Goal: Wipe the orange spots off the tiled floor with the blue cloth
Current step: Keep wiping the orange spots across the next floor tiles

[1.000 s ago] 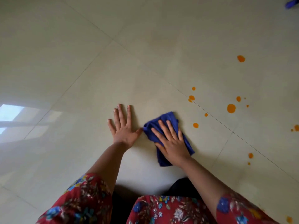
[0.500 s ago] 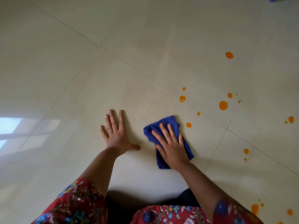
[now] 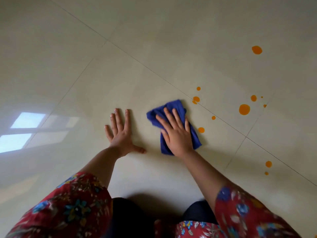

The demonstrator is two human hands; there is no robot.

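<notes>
Head view: both hands flat — right hand (image 3: 176,134) pressing blue cloth (image 3: 173,107) beside orange spots (image 3: 244,109), left hand (image 3: 120,133) on tiled floor (image 3: 85,83).

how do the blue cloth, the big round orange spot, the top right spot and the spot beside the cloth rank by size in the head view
1. blue cloth
2. big round spot
3. top right spot, slightly smaller, though it lies farther off, so unsure
4. spot beside the cloth

Crumpled blue cloth (image 3: 173,109) lies flat on tiled floor (image 3: 154,48) beside orange spots (image 3: 244,109).
</notes>
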